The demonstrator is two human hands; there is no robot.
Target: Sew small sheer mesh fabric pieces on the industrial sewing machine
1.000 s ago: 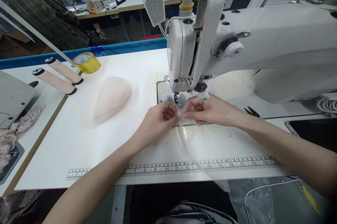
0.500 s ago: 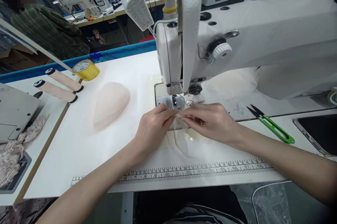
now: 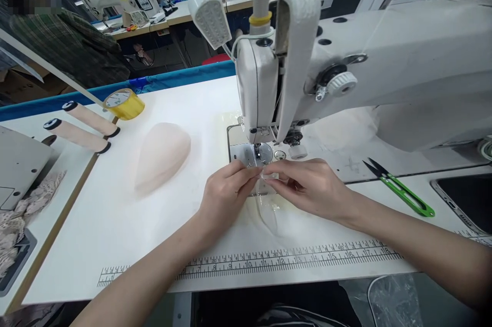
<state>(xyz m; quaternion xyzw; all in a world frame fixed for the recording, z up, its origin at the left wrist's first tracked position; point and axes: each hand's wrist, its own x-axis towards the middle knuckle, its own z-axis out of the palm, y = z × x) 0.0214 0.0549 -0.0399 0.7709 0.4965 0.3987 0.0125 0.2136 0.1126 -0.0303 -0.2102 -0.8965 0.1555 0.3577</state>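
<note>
My left hand [image 3: 227,195] and my right hand [image 3: 313,187] meet fingertip to fingertip just in front of the sewing machine [image 3: 258,86]. Both pinch a thin, clear strip [image 3: 266,211], whose loose end curls down onto the table below them. Exactly where each set of fingers grips the strip is hard to see. Behind my fingertips lie the metal needle plate [image 3: 238,151] and the presser foot [image 3: 257,150]. A pale beige, cup-shaped fabric piece [image 3: 163,155] rests on the table to the left of my left hand.
Green thread snips [image 3: 407,195] and a phone [image 3: 467,199] lie at right. Two thread spools [image 3: 79,135] and a yellow tape roll [image 3: 125,104] sit at left. A printed ruler [image 3: 269,261] runs along the front edge. Another person [image 3: 65,45] is at the back left.
My hands stay pinched together at nearly the same spot, with the strip still between them. The view has shifted slightly, so the machine appears a little farther right.
</note>
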